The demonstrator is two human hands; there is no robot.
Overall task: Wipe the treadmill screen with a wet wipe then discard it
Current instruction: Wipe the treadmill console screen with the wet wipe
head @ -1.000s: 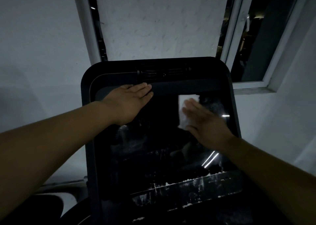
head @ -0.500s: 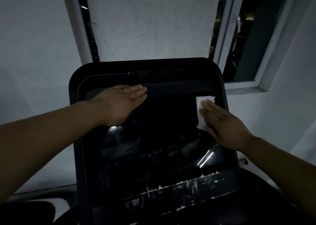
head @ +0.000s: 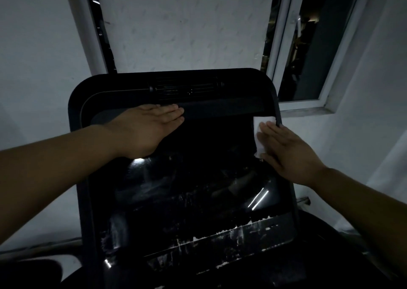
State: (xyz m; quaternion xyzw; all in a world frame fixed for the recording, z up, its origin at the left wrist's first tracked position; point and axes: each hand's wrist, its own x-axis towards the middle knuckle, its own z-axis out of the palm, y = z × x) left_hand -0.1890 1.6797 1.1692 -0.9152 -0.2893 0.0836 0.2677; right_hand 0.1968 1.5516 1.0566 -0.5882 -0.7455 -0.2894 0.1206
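The treadmill's black glossy screen [head: 187, 192] fills the middle of the view, tilted toward me inside a dark rounded frame. My right hand [head: 286, 150] lies flat with straight fingers, pressing a white wet wipe [head: 259, 123] against the screen's upper right corner, right at the frame's edge. Most of the wipe is under the hand; its top and left strip show. My left hand [head: 147, 128] rests flat, fingers straight, on the upper left of the screen just below the top bezel.
White streaks and smears run along the console's lower strip [head: 220, 238]. Behind the console stand a white wall [head: 33, 57], a textured white panel [head: 182, 24] and an open window [head: 312, 46] at the right. A dark curved treadmill part [head: 330, 244] lies at lower right.
My right hand has slid the wipe rightward across the top of the screen, from near the middle to the right edge. The left hand has stayed in place.
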